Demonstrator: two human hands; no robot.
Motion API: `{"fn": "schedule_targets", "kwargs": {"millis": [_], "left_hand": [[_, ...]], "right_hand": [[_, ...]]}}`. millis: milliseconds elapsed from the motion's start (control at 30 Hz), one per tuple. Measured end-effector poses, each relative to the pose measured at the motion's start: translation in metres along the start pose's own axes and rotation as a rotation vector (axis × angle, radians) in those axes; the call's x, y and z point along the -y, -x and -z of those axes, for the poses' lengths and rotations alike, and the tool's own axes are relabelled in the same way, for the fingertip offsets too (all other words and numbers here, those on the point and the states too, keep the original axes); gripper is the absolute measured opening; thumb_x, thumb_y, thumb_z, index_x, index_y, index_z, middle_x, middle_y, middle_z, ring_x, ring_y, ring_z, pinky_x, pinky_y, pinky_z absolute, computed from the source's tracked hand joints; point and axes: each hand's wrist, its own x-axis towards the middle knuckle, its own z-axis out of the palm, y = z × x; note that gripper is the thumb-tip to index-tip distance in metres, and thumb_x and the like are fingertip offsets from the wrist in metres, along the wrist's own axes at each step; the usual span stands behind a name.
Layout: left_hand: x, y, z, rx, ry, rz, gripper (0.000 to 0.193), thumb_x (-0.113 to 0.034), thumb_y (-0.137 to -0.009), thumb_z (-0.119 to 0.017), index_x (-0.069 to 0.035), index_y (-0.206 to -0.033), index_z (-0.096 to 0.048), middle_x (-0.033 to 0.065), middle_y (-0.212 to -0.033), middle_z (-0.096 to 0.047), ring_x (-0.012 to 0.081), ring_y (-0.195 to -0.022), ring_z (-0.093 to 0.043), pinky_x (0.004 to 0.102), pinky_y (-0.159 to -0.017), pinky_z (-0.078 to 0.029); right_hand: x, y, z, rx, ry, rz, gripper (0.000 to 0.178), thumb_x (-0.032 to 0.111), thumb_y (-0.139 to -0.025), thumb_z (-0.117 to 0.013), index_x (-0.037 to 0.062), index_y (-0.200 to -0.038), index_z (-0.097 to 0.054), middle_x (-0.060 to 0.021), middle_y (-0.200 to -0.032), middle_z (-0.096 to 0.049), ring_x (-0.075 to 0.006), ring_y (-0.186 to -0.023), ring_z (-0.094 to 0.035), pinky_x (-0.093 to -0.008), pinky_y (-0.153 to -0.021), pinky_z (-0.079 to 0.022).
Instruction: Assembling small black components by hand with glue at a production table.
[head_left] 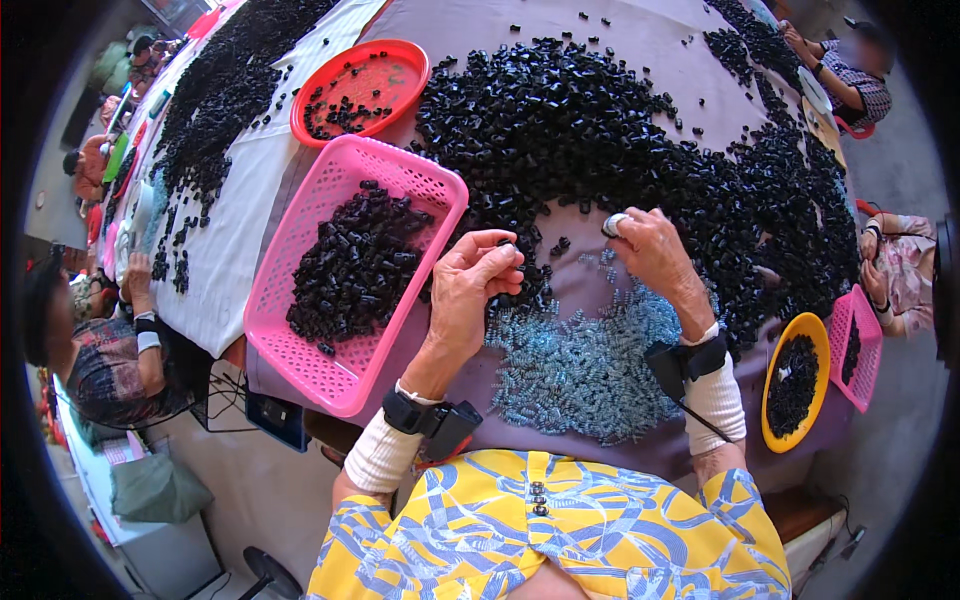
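Note:
My left hand (468, 280) is closed, with thumb and forefinger pinching a small black plastic piece (507, 241). It hovers at the right side of a pink perforated basket (300, 366), which holds many similar black pieces (358, 265). My right hand (655, 250) has its fingers curled together at the near edge of a big heap of black pieces (570, 130); whatever is between them is hidden. A white wrap covers one of its fingertips. Between my forearms lies a pile of small, clear bluish, spring-like pieces (585, 385).
A red round tray (415, 65) with scattered black pieces stands beyond the basket. At the right are a yellow tray (822, 350) and another pink basket (866, 375). More black pieces cover a white cloth (240, 225) at the left. Other people sit around the tables on both sides.

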Motion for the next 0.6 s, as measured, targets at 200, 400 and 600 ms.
{"fn": "schedule_targets", "kwargs": {"millis": [200,400,600], "left_hand": [[0.001,0.0,-0.002,0.013,-0.029,0.022,0.022,-0.013,-0.088,-0.059,-0.002,-0.107,-0.058,0.0066,-0.087,-0.064,0.0107,-0.071,-0.061,0.0246,-0.065,-0.052],[0.001,0.002,0.002,0.027,-0.03,0.027,0.022,-0.012,-0.088,-0.058,-0.002,-0.108,-0.058,0.0069,-0.087,-0.064,0.0106,-0.071,-0.062,0.0242,-0.064,-0.052],[0.003,0.001,0.001,0.032,-0.047,0.035,0.022,-0.012,-0.088,-0.059,-0.002,-0.108,-0.059,0.0068,-0.087,-0.064,0.0102,-0.071,-0.062,0.0236,-0.064,-0.053]], "right_hand": [[0.011,0.003,-0.017,0.16,0.01,0.134,0.009,0.007,-0.074,-0.064,0.0071,-0.083,-0.063,-0.0075,-0.078,-0.058,-0.0244,-0.078,-0.058,-0.0366,-0.073,-0.042],[0.012,-0.001,-0.017,0.172,0.006,0.125,0.011,0.008,-0.073,-0.067,0.0054,-0.081,-0.059,-0.0086,-0.081,-0.059,-0.0258,-0.08,-0.058,-0.0382,-0.076,-0.041],[0.005,0.0,-0.014,0.127,-0.018,0.041,0.011,0.008,-0.072,-0.067,0.005,-0.078,-0.058,-0.0086,-0.078,-0.059,-0.0262,-0.079,-0.058,-0.0379,-0.073,-0.04]]}}
